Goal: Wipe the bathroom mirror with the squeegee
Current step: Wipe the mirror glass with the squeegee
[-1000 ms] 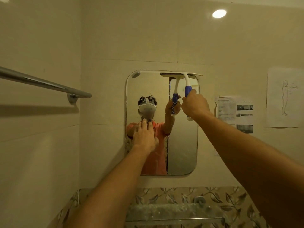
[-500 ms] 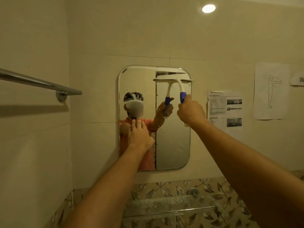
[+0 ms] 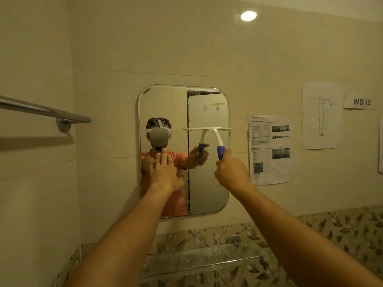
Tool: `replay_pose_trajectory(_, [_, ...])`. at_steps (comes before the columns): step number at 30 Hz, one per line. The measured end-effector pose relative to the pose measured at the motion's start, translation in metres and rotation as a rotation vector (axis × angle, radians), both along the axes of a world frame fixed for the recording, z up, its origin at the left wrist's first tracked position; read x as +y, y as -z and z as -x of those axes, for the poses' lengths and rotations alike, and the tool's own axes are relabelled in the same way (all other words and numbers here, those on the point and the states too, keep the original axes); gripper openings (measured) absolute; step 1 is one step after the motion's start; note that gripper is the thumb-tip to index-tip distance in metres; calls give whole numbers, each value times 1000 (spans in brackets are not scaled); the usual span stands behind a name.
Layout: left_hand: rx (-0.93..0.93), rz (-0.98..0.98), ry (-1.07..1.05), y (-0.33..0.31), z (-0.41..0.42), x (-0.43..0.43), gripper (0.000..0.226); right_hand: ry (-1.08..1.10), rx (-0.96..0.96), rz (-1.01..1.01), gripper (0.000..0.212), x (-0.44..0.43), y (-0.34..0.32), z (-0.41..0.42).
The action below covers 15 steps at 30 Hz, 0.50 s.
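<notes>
Room: cream tiled bathroom wall under one round ceiling lamp [image 3: 248, 15], a band of leaf-patterned tiles [image 3: 342, 228] lower down, a towel rail [image 3: 45, 110] off to the left
Mirror: the mirror [image 3: 165, 104] hangs upright on the wall, rounded corners, with wet specks showing on its left half around the reflected head
Squeegee: the squeegee [image 3: 217, 137] sits on the right half of the glass, blade level and about a third of the way down, its right end reaching just past the mirror's edge
Right hand: the right hand [image 3: 231, 172] is wrapped round the blue grip, below the blade
Left hand: the left hand [image 3: 163, 172] lies flat on the left half of the glass, fingers straight and together, holding nothing
Step in hand: looks to me like a downward pull on the right strip, most of it below the blade yet to do
Doing it well: I'd hold the blade level, press evenly along its whole length, run it in one go to the bottom edge, then overlap the next strip leftwards; the flat palm will have to come off the glass or it leaves marks
Containers: none that I can see; a glass shelf [image 3: 199, 259] runs under the mirror, and what lies on it is too blurred to tell
Wall papers: a printed notice [image 3: 269, 150] just right of the mirror, a figure drawing [image 3: 321, 114] and a WS 12 label [image 3: 361, 102] further right
</notes>
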<state>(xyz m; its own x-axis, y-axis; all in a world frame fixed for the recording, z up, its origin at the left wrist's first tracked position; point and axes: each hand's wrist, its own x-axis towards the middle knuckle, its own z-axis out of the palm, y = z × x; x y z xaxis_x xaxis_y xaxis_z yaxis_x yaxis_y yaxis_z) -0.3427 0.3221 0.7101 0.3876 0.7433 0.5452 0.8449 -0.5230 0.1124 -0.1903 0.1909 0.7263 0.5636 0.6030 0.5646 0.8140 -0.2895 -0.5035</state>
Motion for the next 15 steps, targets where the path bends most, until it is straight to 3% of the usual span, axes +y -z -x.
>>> replay_pose_trajectory(4, [9, 3, 1, 2, 2, 0, 101, -16, 15, 18, 57, -7, 19, 2])
replay_pose_trajectory(7, [22, 16, 3, 1, 4, 1, 104, -46, -26, -91, 53, -13, 19, 6])
replay_pose_trajectory(10, [30, 33, 10, -2, 2, 1, 105, -74, -136, -233, 53, -16, -2, 6])
replay_pose_trajectory(15, [37, 42, -10, -6, -2, 1, 107, -69, -305, -317, 73, -12, -62, 3])
